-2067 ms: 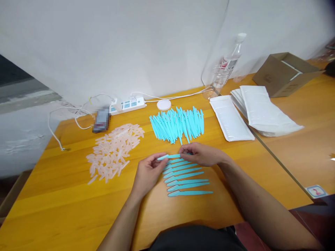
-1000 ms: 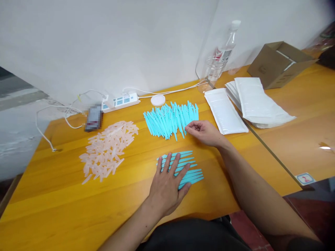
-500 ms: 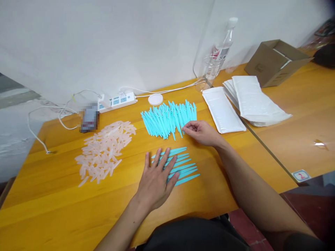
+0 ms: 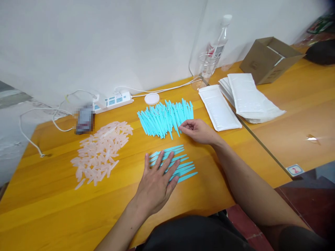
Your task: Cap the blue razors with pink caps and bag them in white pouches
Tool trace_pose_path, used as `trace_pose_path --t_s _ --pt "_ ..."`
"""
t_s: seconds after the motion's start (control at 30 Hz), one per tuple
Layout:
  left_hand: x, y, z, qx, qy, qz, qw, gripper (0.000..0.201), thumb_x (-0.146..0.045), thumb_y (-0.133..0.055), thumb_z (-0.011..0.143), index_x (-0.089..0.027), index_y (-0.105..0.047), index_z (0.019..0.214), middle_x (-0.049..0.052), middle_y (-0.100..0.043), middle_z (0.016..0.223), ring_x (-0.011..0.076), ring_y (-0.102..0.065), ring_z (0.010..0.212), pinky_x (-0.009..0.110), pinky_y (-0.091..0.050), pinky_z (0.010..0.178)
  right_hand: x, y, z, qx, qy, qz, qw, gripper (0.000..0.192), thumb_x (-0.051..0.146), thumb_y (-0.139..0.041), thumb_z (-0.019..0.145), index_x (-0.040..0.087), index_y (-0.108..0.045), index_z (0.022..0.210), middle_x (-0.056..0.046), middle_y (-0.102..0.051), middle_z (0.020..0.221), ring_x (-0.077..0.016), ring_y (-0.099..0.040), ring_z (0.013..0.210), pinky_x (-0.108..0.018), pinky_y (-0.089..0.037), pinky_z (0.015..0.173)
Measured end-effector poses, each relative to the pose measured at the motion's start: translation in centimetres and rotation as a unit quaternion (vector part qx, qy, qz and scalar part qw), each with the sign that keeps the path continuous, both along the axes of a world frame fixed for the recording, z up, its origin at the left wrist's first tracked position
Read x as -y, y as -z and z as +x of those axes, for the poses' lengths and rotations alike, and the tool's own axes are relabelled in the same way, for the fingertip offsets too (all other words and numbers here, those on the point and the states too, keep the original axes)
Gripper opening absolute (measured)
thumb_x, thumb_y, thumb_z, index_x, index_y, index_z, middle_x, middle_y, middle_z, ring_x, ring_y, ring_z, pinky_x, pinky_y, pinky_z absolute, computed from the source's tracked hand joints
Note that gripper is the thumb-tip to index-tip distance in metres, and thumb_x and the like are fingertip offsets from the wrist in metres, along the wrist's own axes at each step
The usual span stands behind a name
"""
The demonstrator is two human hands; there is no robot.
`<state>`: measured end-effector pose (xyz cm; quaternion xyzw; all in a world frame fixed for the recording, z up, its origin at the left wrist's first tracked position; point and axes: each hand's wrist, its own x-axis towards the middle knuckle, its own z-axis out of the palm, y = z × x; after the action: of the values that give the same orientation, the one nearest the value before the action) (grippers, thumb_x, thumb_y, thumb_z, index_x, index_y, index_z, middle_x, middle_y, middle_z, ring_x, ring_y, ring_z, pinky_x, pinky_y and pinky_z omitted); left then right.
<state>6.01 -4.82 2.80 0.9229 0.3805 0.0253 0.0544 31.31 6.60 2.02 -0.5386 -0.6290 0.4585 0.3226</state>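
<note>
My left hand (image 4: 156,183) lies flat with fingers spread over the left ends of a row of slim blue pointed sticks (image 4: 187,177), laid side by side on the table. Beyond it, a dense heap of the same blue sticks (image 4: 164,120) spreads across the table. My right hand (image 4: 196,130) is at the heap's right front edge, thumb and fingertips pinched together beside the sticks. Whatever may be between those fingertips is hidden. Left of both hands, pale pink, translucent flat pieces (image 4: 101,153) form a loose pile.
White padded envelopes (image 4: 220,108) lie right of the heap, near an open cardboard box (image 4: 269,62). A bottle (image 4: 218,47) and a clear cup (image 4: 202,71) stand by the wall. A white round lid (image 4: 152,98), a power strip (image 4: 115,101) and a blurred-out object (image 4: 84,119) line the back.
The camera view has shifted slightly. My left fingers have shifted a little over the row of blue sticks; my right hand remains pinched at the heap's edge.
</note>
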Motion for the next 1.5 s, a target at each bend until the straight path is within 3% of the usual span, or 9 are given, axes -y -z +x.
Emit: trace_pose_path --t_s 0.5,0.7,0.77,0.83,1.0,1.13,1.3,1.4,1.5 --pt "0.4 1.2 0.3 -0.015 0.031 -0.014 0.999 0.048 -0.038 -0.037 0.107 -0.03 -0.039 0.154 0.0 -0.034 0.163 0.0328 -0.027 0.152 0.072 0.006 0.12 -0.1 0.3 0.0 0.021 0.006 0.025 0.999 0.041 0.054 -0.06 0.085 0.014 -0.069 0.086 0.004 -0.051 0.064 -0.0102 -0.042 0.057 -0.024 -0.032 0.053" --pt "0.2 -0.6 -0.3 0.022 0.003 -0.048 0.999 0.055 -0.04 -0.039 0.106 -0.032 -0.026 0.159 0.002 -0.026 0.167 0.0326 -0.02 0.155 0.072 0.002 0.12 0.6 -2.0 1.0 0.079 0.023 0.06 0.995 0.04 0.052 -0.058 0.088 0.015 -0.072 0.091 0.001 -0.057 0.067 -0.0123 -0.048 0.059 -0.026 -0.037 0.056" --pt "0.0 -1.8 -1.4 0.06 -0.037 -0.041 0.997 0.061 -0.038 -0.041 0.105 -0.031 -0.019 0.161 0.006 -0.022 0.168 0.032 -0.016 0.156 0.069 0.0 0.121 1.8 -3.4 3.1 0.179 0.088 0.106 0.974 0.037 0.048 -0.057 0.09 0.016 -0.074 0.099 -0.001 -0.063 0.072 -0.015 -0.054 0.064 -0.028 -0.041 0.063" --pt "0.0 -2.8 -2.5 0.109 -0.09 -0.023 0.99 0.064 -0.036 -0.042 0.105 -0.029 -0.014 0.162 0.008 -0.02 0.169 0.0313 -0.014 0.156 0.067 -0.002 0.123 3.3 -4.2 6.1 0.317 0.167 0.128 0.925 0.039 0.045 -0.062 0.087 0.017 -0.073 0.113 -0.005 -0.069 0.084 -0.0194 -0.061 0.072 -0.032 -0.046 0.071" --pt "0.1 -3.2 -2.9 0.182 -0.146 -0.013 0.972 0.068 -0.035 -0.045 0.104 -0.031 -0.011 0.162 0.008 -0.023 0.168 0.03 -0.016 0.156 0.063 -0.008 0.125 6.0 -2.4 12.0 0.54 0.143 0.035 0.829 0.05 0.044 -0.062 0.086 0.016 -0.068 0.127 -0.015 -0.07 0.105 -0.0309 -0.067 0.093 -0.039 -0.05 0.077" --pt "0.6 -2.6 -1.1 0.181 -0.116 -0.014 0.976 0.069 -0.036 -0.05 0.102 -0.031 -0.015 0.161 0.009 -0.025 0.167 0.0308 -0.018 0.156 0.065 -0.01 0.124 6.5 -0.7 11.7 0.555 0.172 -0.001 0.814 0.042 0.039 -0.051 0.094 0.021 -0.07 0.127 -0.013 -0.072 0.116 -0.0314 -0.069 0.099 -0.037 -0.049 0.074" --pt "1.4 -2.4 -0.1 0.164 -0.093 -0.011 0.982 0.066 -0.035 -0.051 0.102 -0.03 -0.019 0.16 0.009 -0.026 0.167 0.0299 -0.018 0.156 0.065 -0.01 0.124 6.1 -2.2 12.3 0.508 0.18 0.022 0.842 0.044 0.044 -0.051 0.095 0.021 -0.071 0.127 -0.011 -0.075 0.105 -0.0287 -0.069 0.095 -0.036 -0.05 0.078" --pt "2.0 -2.4 0.0 0.158 -0.095 -0.013 0.983 0.066 -0.036 -0.051 0.102 -0.03 -0.019 0.16 0.01 -0.026 0.167 0.0302 -0.019 0.156 0.065 -0.012 0.124 4.2 -3.8 15.2 0.525 0.292 0.03 0.799 0.061 0.063 -0.051 0.091 0.019 -0.068 0.13 -0.018 -0.069 0.118 -0.0357 -0.064 0.107 -0.043 -0.049 0.082" --pt "2.6 -2.4 0.2 0.155 -0.093 -0.022 0.983 0.067 -0.035 -0.051 0.102 -0.03 -0.019 0.16 0.009 -0.026 0.167 0.0301 -0.019 0.156 0.064 -0.013 0.124 2.1 -4.3 17.9 0.541 0.295 -0.034 0.787 0.059 0.059 -0.06 0.085 0.014 -0.072 0.121 -0.024 -0.064 0.124 -0.0419 -0.058 0.114 -0.047 -0.046 0.084"
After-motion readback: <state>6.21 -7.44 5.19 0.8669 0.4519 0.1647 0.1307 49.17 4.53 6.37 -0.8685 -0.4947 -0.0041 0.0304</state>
